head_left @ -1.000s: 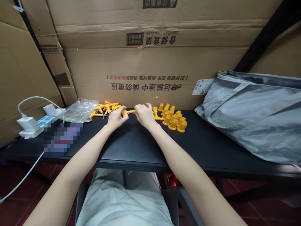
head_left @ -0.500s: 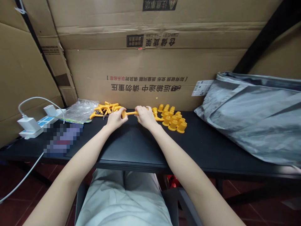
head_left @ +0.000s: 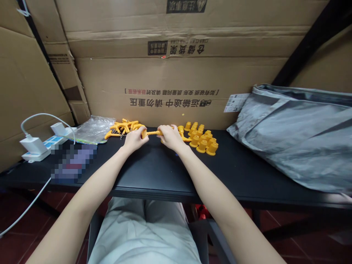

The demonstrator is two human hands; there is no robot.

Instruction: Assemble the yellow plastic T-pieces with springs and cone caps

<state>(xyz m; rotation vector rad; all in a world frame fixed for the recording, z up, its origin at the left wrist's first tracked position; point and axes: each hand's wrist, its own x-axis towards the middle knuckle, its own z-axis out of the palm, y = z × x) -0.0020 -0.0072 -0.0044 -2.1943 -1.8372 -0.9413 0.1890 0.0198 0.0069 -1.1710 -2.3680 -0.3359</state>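
Between my two hands stretches a yellow twisted rod point(head_left: 152, 133), held level above the back of the black table. My left hand point(head_left: 134, 140) is closed around its left end, where a wider yellow part shows at the fingertips. Around the right end wraps my right hand point(head_left: 171, 136), which hides most of that end. Just right of that hand lies a yellow handle-like piece point(head_left: 181, 132), partly covered. Several yellow cup-shaped pieces point(head_left: 202, 146) stand in rows to its right. Left of my left hand sits a pile of yellow T-shaped pieces point(head_left: 125, 126) with small metal chains.
A clear plastic bag point(head_left: 95, 130) lies at the back left, beside a power strip point(head_left: 41, 153) with white chargers and a cable. In front of it is a pixelated flat item point(head_left: 74, 163). A large grey bag point(head_left: 297, 143) occupies the right. Cardboard point(head_left: 170, 73) walls the back.
Almost nothing differs. Both hands keep their hold on the twisted rod, with only a very slight shift of the fingers and the view.
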